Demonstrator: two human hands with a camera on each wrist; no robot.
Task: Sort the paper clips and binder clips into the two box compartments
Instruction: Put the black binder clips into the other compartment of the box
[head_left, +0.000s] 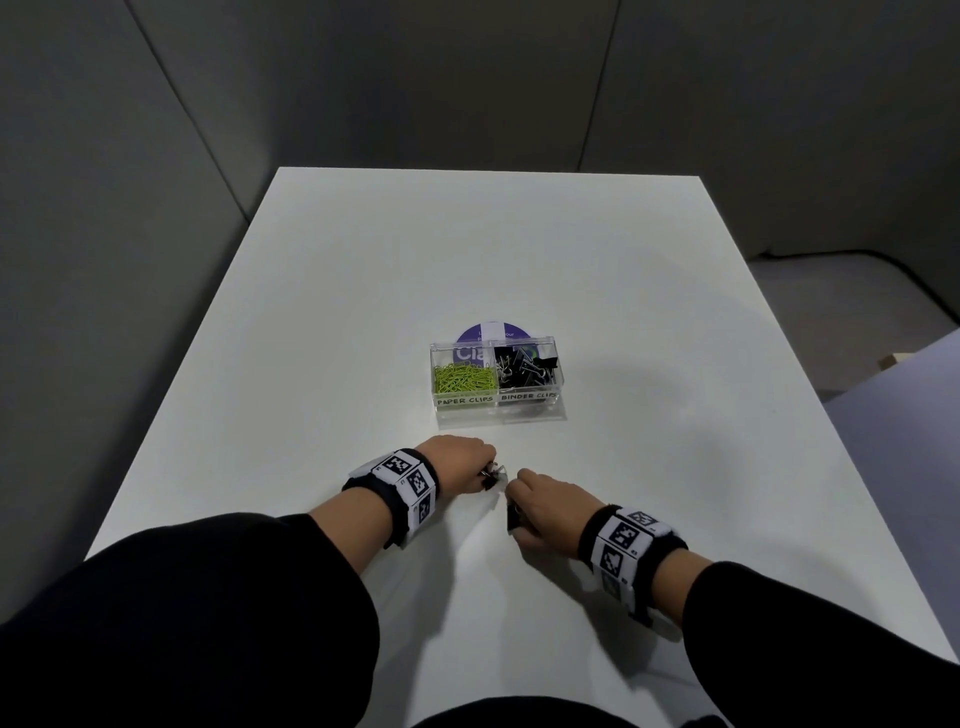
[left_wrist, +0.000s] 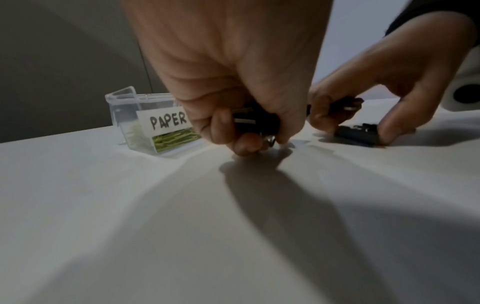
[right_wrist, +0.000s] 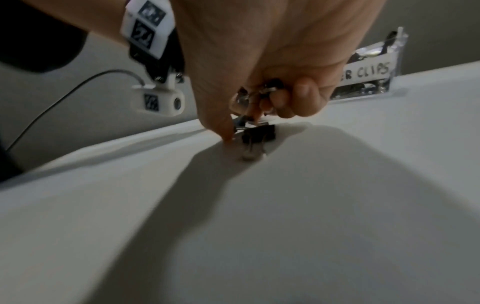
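Left hand (head_left: 457, 460) is down on the white counter (head_left: 337, 312), fingers (left_wrist: 223, 127) curled tight around a black binder clip (left_wrist: 255, 121), its wire handles poking out by the fingertips. You can see another bit of that clip (head_left: 491, 475) sticking out of the fist from the head view too.

Just right of it, nearly touching, the right hand (head_left: 545, 501) is also low on the counter. Its fingers (right_wrist: 301, 96) are curled around some clips up in the palm, shiny wire loops (right_wrist: 246, 98) showing there. Its thumb (right_wrist: 221, 123) presses down at a second binder clip (right_wrist: 258, 132) that lies flat on the counter under the hand. Can't tell exactly how many it's holding, it's blurry.

Further back, roughly between the hands and a bit right, sits the clear box (head_left: 558, 410). Left compartment, labelled PAPER CLIPS, has a pile of green paper clips (head_left: 462, 376). Right compartment, labelled BINDER CLIPS, holds a heap of black clips (head_left: 524, 366). A purple round sticker (head_left: 491, 332) shows just behind the box.

Both wrists wear bands (head_left: 410, 480) with black-and-white markers, sleeves are black.
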